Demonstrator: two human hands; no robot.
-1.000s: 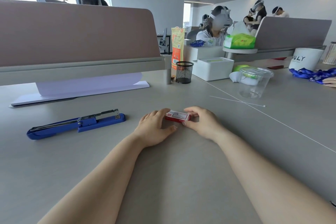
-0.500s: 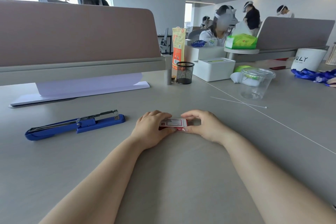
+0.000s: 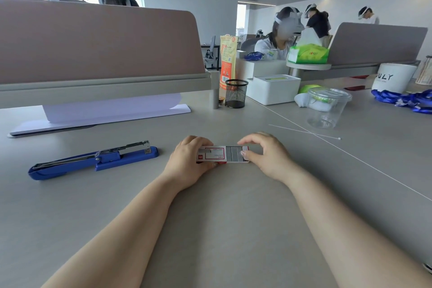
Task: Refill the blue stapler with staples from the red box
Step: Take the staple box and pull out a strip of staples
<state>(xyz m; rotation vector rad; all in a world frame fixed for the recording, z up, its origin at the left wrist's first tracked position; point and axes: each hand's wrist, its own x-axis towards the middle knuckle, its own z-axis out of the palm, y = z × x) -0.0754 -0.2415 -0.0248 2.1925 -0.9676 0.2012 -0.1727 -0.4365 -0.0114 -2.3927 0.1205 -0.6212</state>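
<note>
The blue stapler (image 3: 93, 162) lies on the grey desk at the left with its top arm swung open and the metal staple rail showing. In the middle of the desk sits the small red and white box (image 3: 214, 155). My left hand (image 3: 189, 162) grips its sleeve from the left. My right hand (image 3: 268, 155) pinches the inner tray, which is slid out to the right. Rows of grey staples (image 3: 236, 154) show in the tray.
A black mesh pen cup (image 3: 236, 93), a white box (image 3: 273, 88) and a clear plastic tub (image 3: 327, 107) stand behind the hands. A white cable tie (image 3: 304, 132) lies on the desk. White paper (image 3: 109, 112) lies under the partition at the left. People sit at the desks beyond.
The red box was shut between my hands. My right hand has since pulled its inner tray out to the right, uncovering the staples. The stapler has not moved.
</note>
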